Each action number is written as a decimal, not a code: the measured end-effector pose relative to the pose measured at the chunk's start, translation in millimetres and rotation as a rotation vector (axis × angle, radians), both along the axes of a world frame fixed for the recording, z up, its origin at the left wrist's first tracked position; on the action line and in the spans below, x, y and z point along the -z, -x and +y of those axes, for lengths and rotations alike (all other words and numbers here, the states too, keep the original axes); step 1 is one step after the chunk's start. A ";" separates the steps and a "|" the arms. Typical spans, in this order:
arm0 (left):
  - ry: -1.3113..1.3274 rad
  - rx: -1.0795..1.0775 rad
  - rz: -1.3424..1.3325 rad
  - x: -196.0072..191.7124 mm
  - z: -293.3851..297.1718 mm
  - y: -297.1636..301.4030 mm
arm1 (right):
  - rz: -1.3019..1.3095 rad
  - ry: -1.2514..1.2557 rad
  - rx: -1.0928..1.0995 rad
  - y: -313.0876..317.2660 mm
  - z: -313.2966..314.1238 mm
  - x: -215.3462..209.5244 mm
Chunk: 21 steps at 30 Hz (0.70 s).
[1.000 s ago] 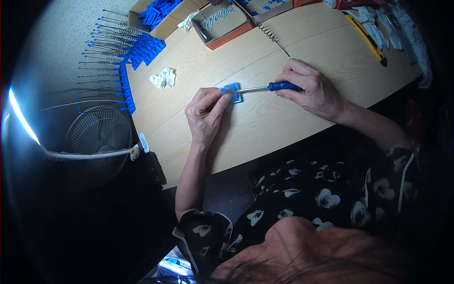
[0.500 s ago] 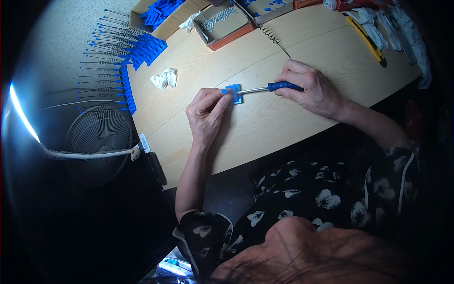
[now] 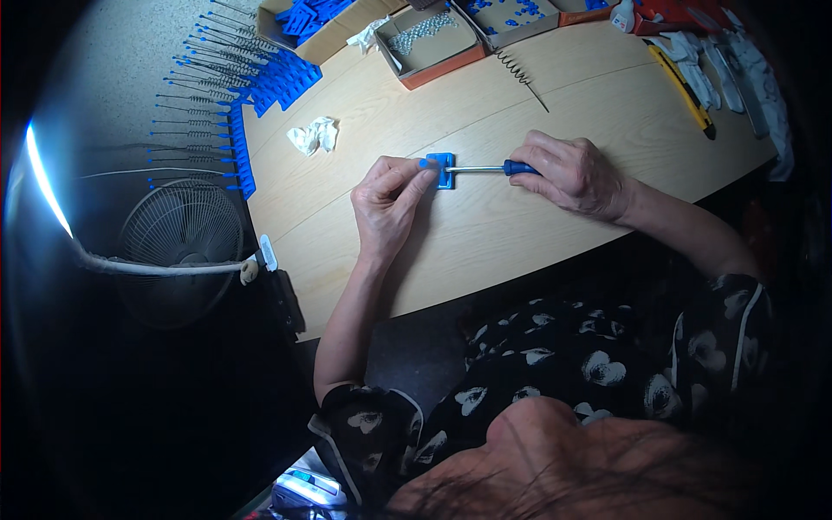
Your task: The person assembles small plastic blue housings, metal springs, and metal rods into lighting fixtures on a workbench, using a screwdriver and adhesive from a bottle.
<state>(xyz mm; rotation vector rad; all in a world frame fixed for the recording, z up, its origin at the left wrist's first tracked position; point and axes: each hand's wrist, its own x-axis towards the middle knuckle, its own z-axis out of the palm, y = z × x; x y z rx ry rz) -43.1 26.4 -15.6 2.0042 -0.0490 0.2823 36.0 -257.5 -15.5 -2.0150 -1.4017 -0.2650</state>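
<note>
Closed around the blue handle of a screwdriver point(image 3: 475, 169), my right hand point(image 3: 572, 175) keeps the tool nearly level, pointing left. Its metal tip reaches a small blue rectangular plastic plate point(image 3: 445, 182). My left hand point(image 3: 387, 198) pinches a small blue plastic piece point(image 3: 423, 163) between thumb and fingers at the plate's left edge. Most of that piece is hidden by the fingers. I cannot tell whether the tip sits on a screw.
Rows of blue racks point(image 3: 282, 82) with coiled wires stand at the far left. At the back are a box of blue parts point(image 3: 347, 42) and a tray of small metal pieces point(image 3: 446, 71). Crumpled tissue point(image 3: 314, 136), a wire spring point(image 3: 520, 74) and a yellow cutter point(image 3: 680, 87) lie around; a fan point(image 3: 182, 251) stands left.
The whole view has shifted slightly. My right hand now covers more of the screwdriver's handle, and the screwdriver lies a little more level. My left hand still pinches the blue piece beside the plate.
</note>
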 end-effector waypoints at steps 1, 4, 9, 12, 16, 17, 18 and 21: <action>0.002 -0.003 -0.001 0.8 -0.3 0.0 | 0.015 0.000 0.007 0.9 0.7 -0.3; 0.028 -0.027 0.000 1.0 -2.3 0.3 | 0.074 -0.029 0.021 3.0 3.4 -3.8; 0.027 -0.033 -0.084 3.1 -4.0 -1.1 | 0.095 -0.009 0.046 4.8 4.2 -8.8; 0.002 -0.046 -0.104 3.1 -7.3 -1.1 | 0.163 0.000 0.053 6.5 4.3 -11.2; -0.040 -0.040 -0.117 3.9 -6.7 -3.5 | 0.338 0.000 0.075 6.9 5.3 -14.6; -0.032 -0.047 -0.116 2.9 -7.2 -2.9 | 0.339 0.000 0.071 7.3 5.8 -17.6; -0.025 -0.053 -0.115 2.4 -7.3 -2.2 | 0.424 0.046 0.094 7.9 5.9 -22.3; -0.036 -0.061 -0.129 4.7 -6.7 -2.5 | 0.596 0.111 0.135 7.3 5.9 -30.2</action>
